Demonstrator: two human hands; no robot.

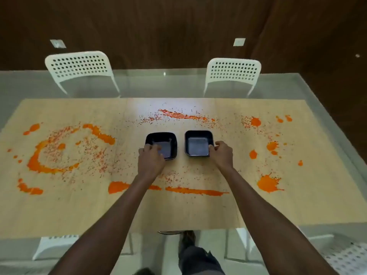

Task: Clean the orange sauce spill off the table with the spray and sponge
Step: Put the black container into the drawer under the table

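1. the step in hand looks like clearing the way: two black square bowls sit side by side at the centre of the table point(198, 211), and each hand is on one.
2. the left hand point(151, 158) has its fingers curled over the near-left rim of the left bowl point(161, 144), closed on the edge; whether the bowl is lifted or resting i cannot tell.
3. the right hand point(222, 154) pinches the near-right corner of the right bowl point(198, 143), thumb and fingers closed on the rim. both bowls look empty.
4. the orange sauce spill point(268, 183) is spread over the whole pale mat: a broken ring at 9 o'clock from the bowls, a streak at 12 o'clock just beyond them, a long smear at 6 o'clock passing under the forearms, and blots and splashes from 2 to 4 o'clock. fine specks lie between.
5. no wiping seems to be done yet; every patch looks wet and whole.
6. neither spray nor sponge is in view, so i cannot say where they are.
7. the next move, as i judge it, calls for carrying the bowls off the mat without dragging them through the sauce, then fetching the spray and sponge.
8. two white chairs point(79, 68) stand at the far edge, at 11 and 1 o'clock.
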